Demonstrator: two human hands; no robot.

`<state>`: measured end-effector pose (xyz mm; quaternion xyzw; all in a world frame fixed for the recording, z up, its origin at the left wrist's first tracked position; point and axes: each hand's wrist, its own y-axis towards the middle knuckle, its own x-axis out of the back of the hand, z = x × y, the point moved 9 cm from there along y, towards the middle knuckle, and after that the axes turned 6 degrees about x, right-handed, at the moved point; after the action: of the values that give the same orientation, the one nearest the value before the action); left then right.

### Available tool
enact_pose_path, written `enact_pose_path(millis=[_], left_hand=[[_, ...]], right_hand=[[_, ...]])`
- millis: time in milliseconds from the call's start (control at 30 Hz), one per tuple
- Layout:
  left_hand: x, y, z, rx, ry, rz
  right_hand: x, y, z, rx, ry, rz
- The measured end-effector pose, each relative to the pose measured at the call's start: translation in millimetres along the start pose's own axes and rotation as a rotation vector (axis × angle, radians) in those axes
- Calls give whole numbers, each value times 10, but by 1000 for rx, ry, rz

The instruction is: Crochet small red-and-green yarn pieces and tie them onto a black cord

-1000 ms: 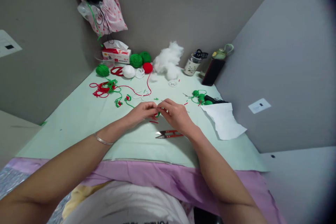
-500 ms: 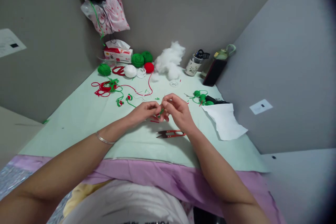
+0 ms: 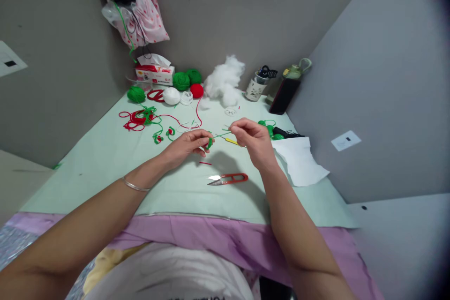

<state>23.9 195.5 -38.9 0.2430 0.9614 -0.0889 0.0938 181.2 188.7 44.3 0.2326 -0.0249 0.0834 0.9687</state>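
Note:
My left hand [image 3: 188, 146] pinches a small green crocheted piece [image 3: 210, 142] between thumb and fingers. A green yarn strand [image 3: 222, 135] runs taut from that piece to my right hand [image 3: 253, 139], whose thumb and forefinger are pressed together on it. Whether a needle is also in the right fingers I cannot make out. Beneath the right hand lies a yellow-handled tool [image 3: 231, 141], partly hidden. Orange-handled thread snips [image 3: 230, 178] rest on the table nearer to me, blades to the left. Between snips and left hand is a short red yarn scrap [image 3: 205, 163].
Left of my hands lie two small red-and-green crocheted pieces [image 3: 158, 138] and tangled red yarn [image 3: 133, 121]. Yarn balls [image 3: 171, 95], white stuffing [image 3: 225, 82], a tissue box [image 3: 154, 75], a pen cup [image 3: 255, 90] and a bottle [image 3: 286, 89] line the back. White paper [image 3: 298, 161] lies right.
My hands were together over the green piece; now the right hand has drawn away to the right, stretching the yarn between them. The yellow-handled tool and the snips' full handle have come into view.

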Motion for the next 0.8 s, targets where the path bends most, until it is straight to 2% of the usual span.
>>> enact_pose_path(millis=[133, 267, 800], left_hand=[[-12, 4, -20, -24, 15, 9], [-6, 4, -30, -36, 2, 6], [-30, -23, -69, -40, -50, 12]], right_hand=[[-106, -36, 102, 154, -316, 95], [-183, -75, 92, 186, -507, 170], [-213, -95, 99, 180, -568, 244]])
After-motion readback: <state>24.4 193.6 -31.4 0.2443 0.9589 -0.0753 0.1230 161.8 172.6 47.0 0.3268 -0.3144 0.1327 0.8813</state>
